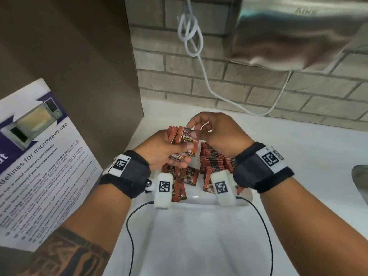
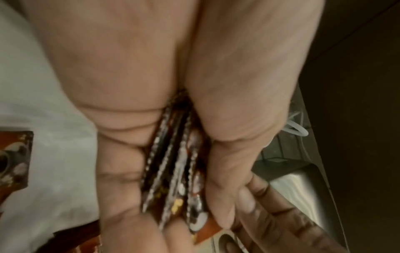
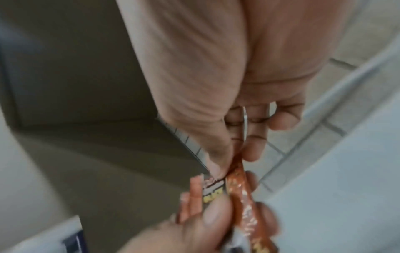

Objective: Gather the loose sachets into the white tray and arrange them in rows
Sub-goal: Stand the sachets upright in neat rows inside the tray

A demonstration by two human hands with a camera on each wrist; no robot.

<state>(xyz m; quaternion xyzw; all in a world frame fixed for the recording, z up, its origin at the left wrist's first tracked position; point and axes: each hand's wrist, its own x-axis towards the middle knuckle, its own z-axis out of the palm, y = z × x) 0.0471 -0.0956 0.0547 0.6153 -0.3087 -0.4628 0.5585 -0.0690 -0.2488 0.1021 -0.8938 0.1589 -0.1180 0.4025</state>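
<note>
**Both hands working a bundle of sachets above the white tray**

A white counter (image 1: 298,176) is running along under a brick wall (image 1: 258,86), with a brushed-metal hand dryer (image 1: 298,32) hanging at upper right and its white cable (image 1: 191,36) looping down the bricks. A brown cabinet side (image 1: 79,56) is standing at left, and a microwave-use notice (image 1: 39,166) is leaning in front of it. The rim of a metal sink (image 1: 360,180) is showing at the right edge.

The white tray (image 1: 199,200) is sitting on the counter below the wrists. Along its right part, a row of sachets (image 1: 213,158) is standing on edge, packed face to face, the row running away from the person. In its left part, loose sachets (image 1: 189,176) are lying flat at mixed angles.

The left hand (image 1: 159,150) is curling its fingers and thumb around a bundle of sachets (image 1: 183,138), held above the tray. The bundle is standing roughly upright, long axis tilting slightly left at the top, printed faces turned toward the person; in the left wrist view the crimped edges (image 2: 173,171) are fanning out between palm and thumb.

The right hand (image 1: 217,130) is pinching the top edge of the front sachet (image 3: 240,179) between thumb and fingertip, its other fingers loosely bent.
</note>
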